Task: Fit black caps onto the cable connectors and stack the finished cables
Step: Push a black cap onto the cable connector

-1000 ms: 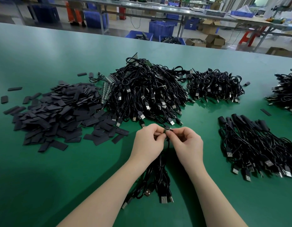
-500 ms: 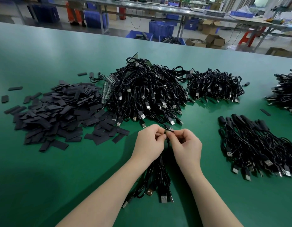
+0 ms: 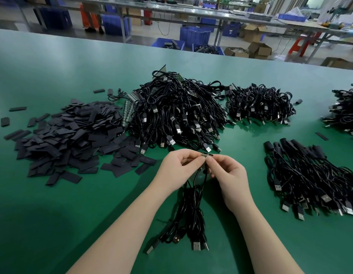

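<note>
While pinched, connector (image 3: 206, 154) between fingertips (image 3: 201, 158).

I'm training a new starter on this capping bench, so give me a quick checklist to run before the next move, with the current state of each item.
1. Both hands on the work: ok. The left hand and right hand pinch the small connector between their fingertips.
2. Cap seated on that connector: cannot tell; fingers hide most of it.
3. Cap supply: ok. The pile of black caps lies on the left side.
4. Uncapped stock: ok. The big cable heap sits just behind the hands.
5. Stacking spot: ok. The finished stack lies to the right.
6. Held cable free: cannot tell; it hangs into the loose bundle under the wrists.
</note>
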The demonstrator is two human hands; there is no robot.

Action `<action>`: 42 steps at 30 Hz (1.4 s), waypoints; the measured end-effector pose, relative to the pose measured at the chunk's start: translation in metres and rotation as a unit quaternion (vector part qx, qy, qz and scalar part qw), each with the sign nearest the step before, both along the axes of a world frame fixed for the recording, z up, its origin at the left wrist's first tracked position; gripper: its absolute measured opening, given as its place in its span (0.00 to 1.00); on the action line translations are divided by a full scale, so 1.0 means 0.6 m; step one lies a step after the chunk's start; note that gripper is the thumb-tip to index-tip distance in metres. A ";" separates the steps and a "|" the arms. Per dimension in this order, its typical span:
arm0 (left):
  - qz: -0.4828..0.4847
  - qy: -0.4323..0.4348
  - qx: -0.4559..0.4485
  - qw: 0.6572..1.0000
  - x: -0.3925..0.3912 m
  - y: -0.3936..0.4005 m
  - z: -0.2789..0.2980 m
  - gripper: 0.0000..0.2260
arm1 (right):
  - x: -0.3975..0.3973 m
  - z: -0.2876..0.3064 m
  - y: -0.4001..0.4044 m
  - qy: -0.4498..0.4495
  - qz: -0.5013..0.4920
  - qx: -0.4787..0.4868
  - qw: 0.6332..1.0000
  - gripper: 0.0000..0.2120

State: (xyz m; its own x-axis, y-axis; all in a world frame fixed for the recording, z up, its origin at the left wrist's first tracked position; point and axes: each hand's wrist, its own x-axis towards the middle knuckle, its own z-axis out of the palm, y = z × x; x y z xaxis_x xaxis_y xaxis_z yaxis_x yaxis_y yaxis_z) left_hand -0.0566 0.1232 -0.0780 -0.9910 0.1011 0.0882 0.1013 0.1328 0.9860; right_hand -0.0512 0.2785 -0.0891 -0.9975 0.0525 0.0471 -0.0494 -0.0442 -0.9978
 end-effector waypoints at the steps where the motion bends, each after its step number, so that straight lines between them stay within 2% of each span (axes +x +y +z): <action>1: 0.003 -0.004 0.016 1.000 0.001 0.000 0.000 0.09 | 0.000 0.001 -0.002 0.000 0.000 0.007 1.000 0.06; 3: 0.010 -0.017 0.044 0.999 0.002 0.000 -0.002 0.08 | 0.001 0.003 -0.004 -0.001 -0.002 0.013 1.000 0.06; 6: 0.006 -0.036 0.081 0.996 0.002 0.003 -0.002 0.02 | 0.004 0.006 -0.006 -0.024 0.002 -0.027 0.999 0.05; 9: 0.006 -0.044 0.099 0.994 0.001 0.005 -0.004 0.04 | 0.008 0.012 -0.006 -0.023 0.012 -0.049 0.998 0.03; 11: 0.009 -0.049 0.105 0.993 0.001 0.005 -0.005 0.03 | 0.010 0.014 -0.006 -0.002 0.011 -0.029 1.000 0.01; 16: -0.001 -0.066 0.125 0.990 0.003 0.002 -0.001 0.03 | 0.013 0.016 -0.006 0.003 0.004 -0.022 1.000 0.05; 21: -0.025 -0.069 0.128 0.989 0.006 -0.001 0.010 0.02 | 0.015 0.019 -0.001 0.006 0.039 0.007 0.999 0.07; 26: -0.051 -0.111 0.159 0.980 0.010 0.004 0.014 0.06 | 0.014 0.018 0.001 0.033 0.061 0.046 0.997 0.09; 29: -0.048 -0.117 0.169 0.977 0.010 0.004 0.016 0.04 | 0.014 0.021 0.003 0.012 0.069 -0.001 0.998 0.06; 33: -0.048 -0.131 0.182 0.973 0.011 0.005 0.017 0.04 | 0.014 0.018 0.003 -0.040 0.087 -0.081 0.992 0.11; 42: -0.029 -0.130 0.198 0.971 0.007 0.013 0.013 0.07 | 0.011 0.012 0.000 -0.056 0.093 -0.126 0.986 0.07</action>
